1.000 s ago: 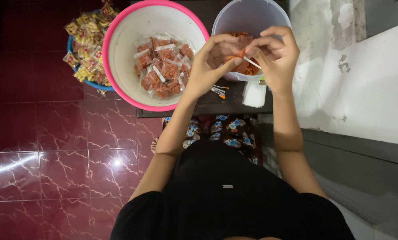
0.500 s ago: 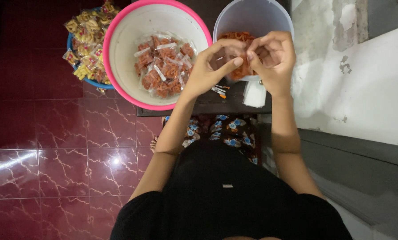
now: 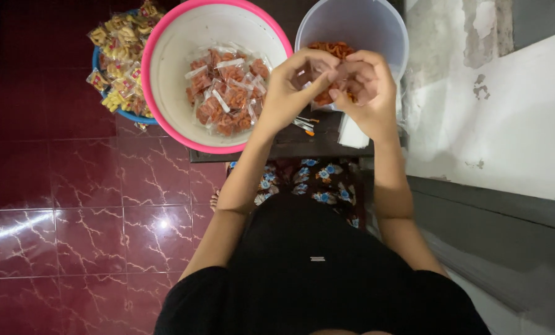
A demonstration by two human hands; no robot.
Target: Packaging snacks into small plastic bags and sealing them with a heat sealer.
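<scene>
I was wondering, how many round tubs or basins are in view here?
3: a pink-rimmed basin of sealed orange snack packets at centre, a blue basin of yellow packets behind its left edge, mostly hidden, and a translucent tub of loose orange snacks on the right.

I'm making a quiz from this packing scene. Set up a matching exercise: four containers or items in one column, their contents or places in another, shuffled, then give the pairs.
Things:
1. Round pink-rimmed white plastic basin
2. Translucent white plastic tub
3. Blue-rimmed bowl
4. Stack of flat white sheets

Descriptions:
A. Holds loose orange snack pieces
B. Lies below the right hand, beside the tub
C. Holds sealed clear packets of orange-red snacks
D. Holds packets of yellow snacks, far left

Pairs: 1-C, 2-A, 3-D, 4-B
</scene>
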